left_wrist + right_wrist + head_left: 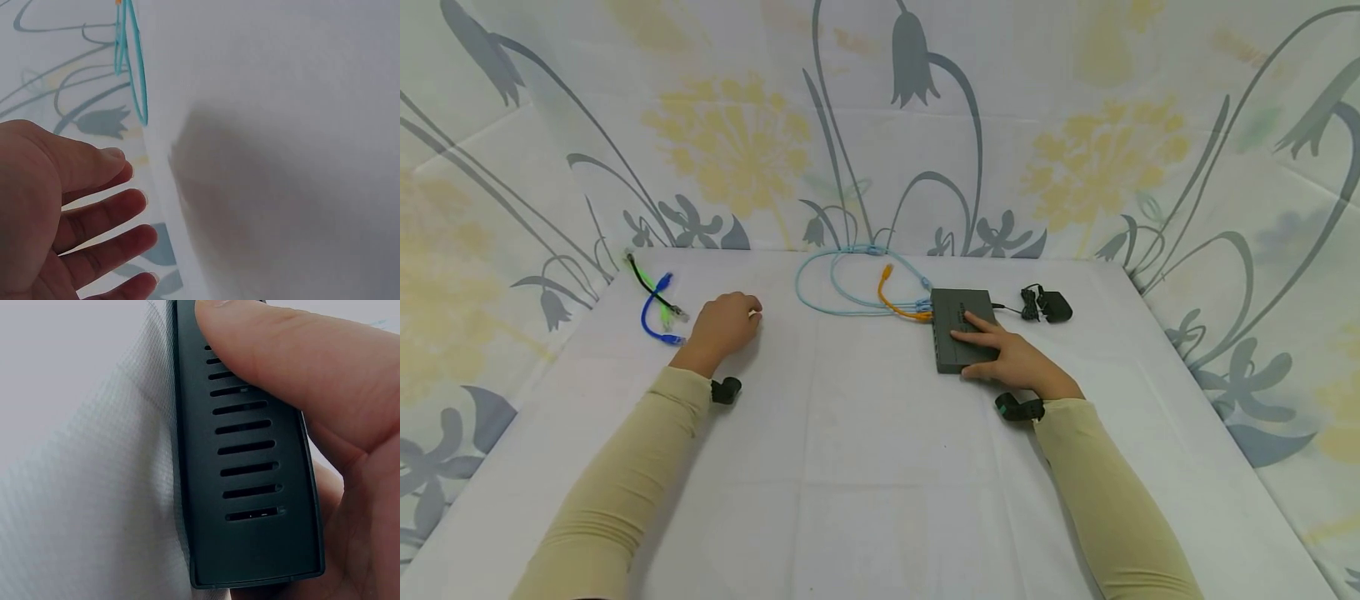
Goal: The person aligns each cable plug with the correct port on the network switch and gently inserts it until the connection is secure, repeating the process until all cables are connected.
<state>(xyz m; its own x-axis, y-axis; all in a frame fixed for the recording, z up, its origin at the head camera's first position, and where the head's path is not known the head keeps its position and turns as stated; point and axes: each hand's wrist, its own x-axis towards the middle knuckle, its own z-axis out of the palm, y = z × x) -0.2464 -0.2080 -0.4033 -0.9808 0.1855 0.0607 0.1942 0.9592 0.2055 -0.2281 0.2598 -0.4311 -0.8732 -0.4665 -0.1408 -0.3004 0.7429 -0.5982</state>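
Observation:
A dark grey network switch lies on the table, right of the middle. My right hand rests on it, fingers spread fairly straight across its top. The right wrist view shows the thumb against its slotted side. Light blue network cables and a short orange network cable run into the switch's left side; the orange one's other plug lies free. My left hand hovers over the table at left, holding nothing, its fingers loosely bent in the left wrist view. Nearest to it is a short blue network cable.
Black and green short cables lie with the blue one at the far left. A black power adapter with a bundled lead sits right of the switch. A floral cloth hangs behind the white-covered table.

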